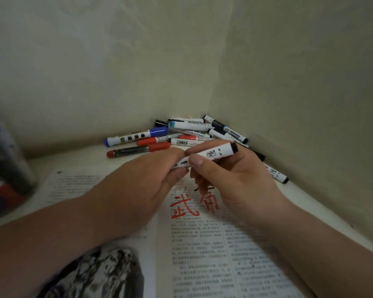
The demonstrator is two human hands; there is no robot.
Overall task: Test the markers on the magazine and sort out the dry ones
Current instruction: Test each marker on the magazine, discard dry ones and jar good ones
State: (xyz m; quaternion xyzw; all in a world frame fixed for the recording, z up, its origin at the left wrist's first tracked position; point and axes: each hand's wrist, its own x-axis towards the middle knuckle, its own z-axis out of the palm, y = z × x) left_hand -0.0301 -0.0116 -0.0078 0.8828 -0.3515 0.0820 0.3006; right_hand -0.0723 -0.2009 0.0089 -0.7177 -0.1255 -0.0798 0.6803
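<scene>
One white marker (pixel 213 153) with a black end is held level above the open magazine (pixel 202 254), just in front of the pile. Its barrel carries small black printed marks, too blurred to read. The left hand (pixel 146 179) has its fingers curled round the marker's left end. The right hand (pixel 230 179) pinches the barrel between thumb and fingers, so both are clamped on it.

On the magazine's right page, two large red handwritten characters (pixel 185 208) read "武" and what looks like "角", the second partly hidden by the right hand. A few black pen strokes sit above them. The printed columns are too small to read. A black-and-white picture (pixel 99 274) fills the lower left page.

The pile of markers (pixel 181 134) lies in the corner of the counter (pixel 306 194). It holds three red ones, one with a dark blue cap, one with a light blue end and several black ones; they overlap too much for a full count. One shows a barcode. One more black-tipped marker (pixel 276 172) lies apart by the right wall. A blurred container (pixel 4 158) stands at the left.
</scene>
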